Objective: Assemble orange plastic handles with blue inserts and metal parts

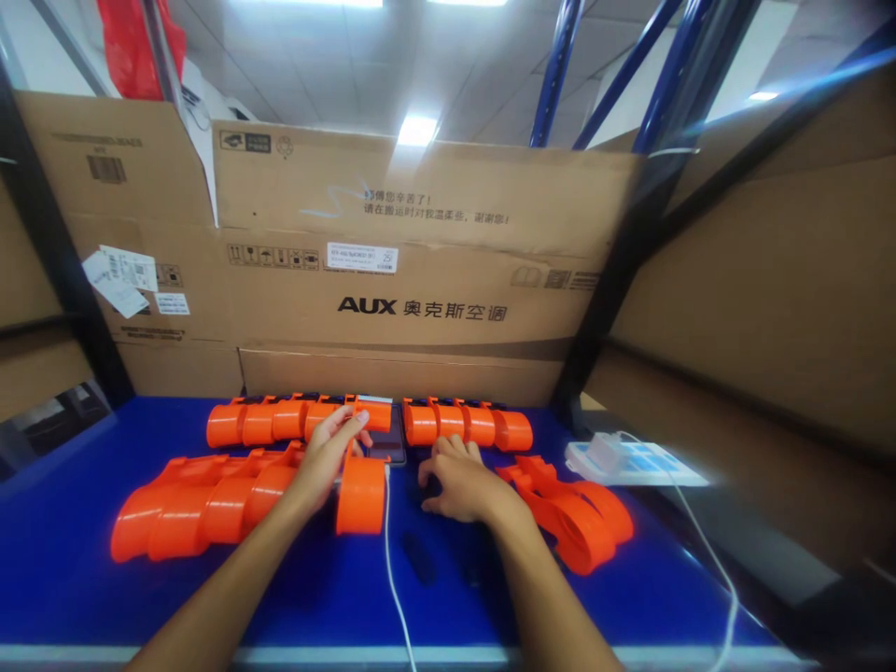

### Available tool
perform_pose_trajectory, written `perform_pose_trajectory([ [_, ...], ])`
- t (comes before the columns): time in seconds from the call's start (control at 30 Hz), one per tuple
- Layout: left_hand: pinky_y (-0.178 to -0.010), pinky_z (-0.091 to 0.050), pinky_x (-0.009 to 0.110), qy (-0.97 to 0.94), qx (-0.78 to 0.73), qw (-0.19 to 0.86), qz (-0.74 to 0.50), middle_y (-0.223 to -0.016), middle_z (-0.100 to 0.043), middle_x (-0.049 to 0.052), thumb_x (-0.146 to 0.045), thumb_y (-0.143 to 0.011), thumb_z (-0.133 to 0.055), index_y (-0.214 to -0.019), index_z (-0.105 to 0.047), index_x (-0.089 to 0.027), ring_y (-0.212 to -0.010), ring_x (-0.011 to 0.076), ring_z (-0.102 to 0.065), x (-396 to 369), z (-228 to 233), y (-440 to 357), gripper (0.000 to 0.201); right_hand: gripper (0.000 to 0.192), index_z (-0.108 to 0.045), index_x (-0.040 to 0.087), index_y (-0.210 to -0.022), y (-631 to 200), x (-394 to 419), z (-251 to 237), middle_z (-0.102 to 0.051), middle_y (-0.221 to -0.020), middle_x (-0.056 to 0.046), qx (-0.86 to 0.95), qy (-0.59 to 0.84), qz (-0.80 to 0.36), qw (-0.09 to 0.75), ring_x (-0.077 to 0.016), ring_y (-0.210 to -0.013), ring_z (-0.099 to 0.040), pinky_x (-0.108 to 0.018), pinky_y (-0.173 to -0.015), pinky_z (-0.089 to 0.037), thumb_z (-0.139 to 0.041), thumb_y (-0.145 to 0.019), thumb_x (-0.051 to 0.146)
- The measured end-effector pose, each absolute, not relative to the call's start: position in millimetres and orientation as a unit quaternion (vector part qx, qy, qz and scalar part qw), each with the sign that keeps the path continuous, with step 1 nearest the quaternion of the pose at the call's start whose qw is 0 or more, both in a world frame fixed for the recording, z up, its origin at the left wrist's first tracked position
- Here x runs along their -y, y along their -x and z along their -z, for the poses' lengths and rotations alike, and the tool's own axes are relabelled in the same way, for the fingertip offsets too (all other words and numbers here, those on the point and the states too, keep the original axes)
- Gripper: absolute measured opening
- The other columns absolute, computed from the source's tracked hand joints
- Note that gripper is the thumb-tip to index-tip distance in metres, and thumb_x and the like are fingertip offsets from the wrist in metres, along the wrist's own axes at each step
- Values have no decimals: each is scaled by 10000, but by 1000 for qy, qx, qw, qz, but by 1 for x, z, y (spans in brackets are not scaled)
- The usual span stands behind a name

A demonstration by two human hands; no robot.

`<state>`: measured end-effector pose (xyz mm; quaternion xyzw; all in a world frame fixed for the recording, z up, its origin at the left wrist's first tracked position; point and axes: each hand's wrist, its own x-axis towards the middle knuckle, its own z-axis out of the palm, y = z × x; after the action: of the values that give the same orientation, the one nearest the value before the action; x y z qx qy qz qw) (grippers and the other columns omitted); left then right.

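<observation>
My left hand [329, 457] reaches forward over the blue table [70, 523], its fingers apart and touching the right end of a row of orange plastic cylinder parts [280, 420]. One orange cylinder part [360, 495] stands just right of that wrist. My right hand [458, 481] rests palm down on the table with fingers curled, just in front of a second orange row [466, 425]. A dark phone [388, 446] lies between the two hands, with a white cable [392, 569] running from it toward me.
More orange parts lie in a row at the left [203, 504] and in a pile at the right [574, 509]. A white power strip [634, 460] sits at the right edge. Large cardboard boxes [420, 280] wall the back and right. Dark small pieces [418, 558] lie near me.
</observation>
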<state>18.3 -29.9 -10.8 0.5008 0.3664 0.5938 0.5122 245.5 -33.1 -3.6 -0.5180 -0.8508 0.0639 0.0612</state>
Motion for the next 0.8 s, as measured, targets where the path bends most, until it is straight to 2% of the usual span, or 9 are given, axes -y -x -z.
perform_pose_trajectory([
  [0.1,-504,-368,206,-503,-366,512,-592,-715,-651,9,-530,-757,-698,-886,-633,-171,-501,84,-505,29,13,-19,387,189,-705,236,-834,-241,36,2,-559,-990,-60,858,507,-55,67,-284,-1038,-488,-478,-981,-322,-798,-682,298],
  [0.23,-493,-351,199,-500,-368,516,-590,-713,-651,8,-519,-767,-698,-931,-617,-173,-495,77,-500,26,17,-19,392,144,-661,208,-878,-243,39,-7,-590,-972,-60,866,471,-45,165,-257,-1000,-523,-437,-953,-368,-714,-765,281],
  [0.33,-485,-342,197,-496,-375,516,-589,-705,-648,1,-522,-760,-705,-948,-608,-175,-483,74,-492,25,17,-18,406,108,-624,197,-926,-243,40,-13,-625,-856,-27,863,428,-108,244,-189,-814,-575,-308,-768,-448,-605,-864,283],
  [0.43,-482,-338,197,-496,-376,517,-587,-699,-647,-4,-528,-754,-710,-950,-607,-174,-483,74,-497,25,16,-19,417,200,-622,200,-1041,-239,39,-15,-641,-782,-9,839,410,-167,316,-158,-671,-580,-260,-633,-457,-523,-938,340],
  [0.57,-474,-333,205,-503,-382,523,-572,-709,-660,5,-535,-747,-712,-954,-605,-171,-479,84,-514,28,14,-21,433,319,-620,226,-1217,-234,39,-18,-669,-981,-72,806,393,-127,424,-206,-851,-626,-333,-790,-509,-554,-939,367],
  [0.7,-481,-341,208,-519,-383,536,-544,-720,-673,15,-518,-738,-727,-990,-592,-173,-503,99,-542,29,15,-24,448,378,-568,271,-1331,-230,42,-19,-619,-1071,-83,816,370,-76,438,-219,-990,-612,-368,-905,-496,-516,-960,319],
  [0.8,-487,-356,212,-530,-375,538,-538,-740,-680,23,-508,-734,-732,-1035,-594,-171,-523,109,-561,29,16,-24,473,399,-515,257,-1360,-228,42,-16,-611,-1175,-96,809,369,-69,452,-236,-1089,-596,-389,-949,-485,-499,-965,302],
])
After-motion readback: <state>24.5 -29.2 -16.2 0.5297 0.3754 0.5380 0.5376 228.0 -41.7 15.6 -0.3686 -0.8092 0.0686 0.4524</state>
